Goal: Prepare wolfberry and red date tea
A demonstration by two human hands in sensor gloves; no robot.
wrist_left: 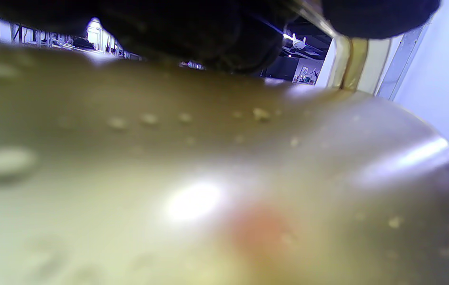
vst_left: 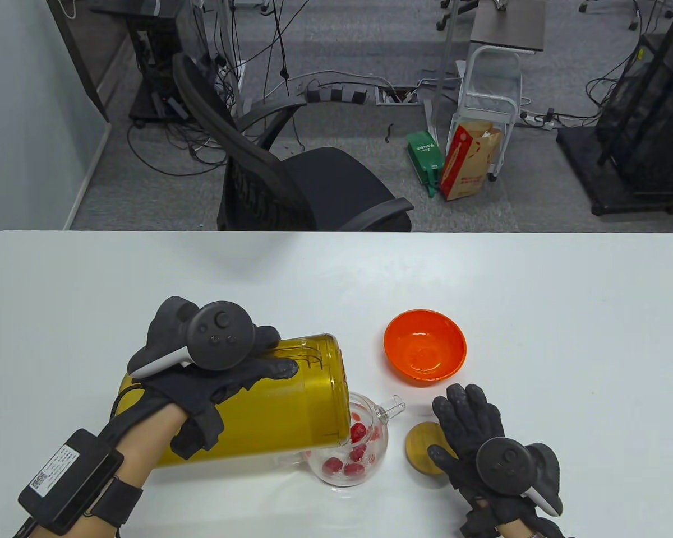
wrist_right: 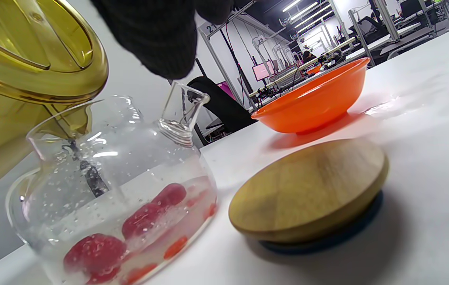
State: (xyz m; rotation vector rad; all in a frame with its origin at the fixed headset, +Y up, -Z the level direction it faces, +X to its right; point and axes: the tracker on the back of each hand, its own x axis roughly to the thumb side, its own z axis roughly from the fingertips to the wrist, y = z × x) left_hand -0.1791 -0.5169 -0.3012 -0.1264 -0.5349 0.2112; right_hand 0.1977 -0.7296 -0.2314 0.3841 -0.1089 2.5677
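My left hand (vst_left: 230, 364) grips a large yellow translucent pitcher (vst_left: 269, 400), tipped on its side with its mouth over a clear glass teapot (vst_left: 350, 448). In the right wrist view water runs from the pitcher (wrist_right: 22, 59) into the teapot (wrist_right: 121, 186), where red dates (wrist_right: 94, 249) and small wolfberries (wrist_right: 177, 245) float. The pitcher wall (wrist_left: 224, 190) fills the left wrist view. My right hand (vst_left: 474, 431) rests flat on the table, fingers spread, partly over the round wooden lid (vst_left: 426, 445), which also shows in the right wrist view (wrist_right: 311, 186).
An empty orange bowl (vst_left: 424, 346) stands behind the lid and to the right of the pitcher's mouth; it also shows in the right wrist view (wrist_right: 315, 99). The white table (vst_left: 566, 336) stretches to the right and back. A black office chair (vst_left: 291, 179) stands beyond the far edge.
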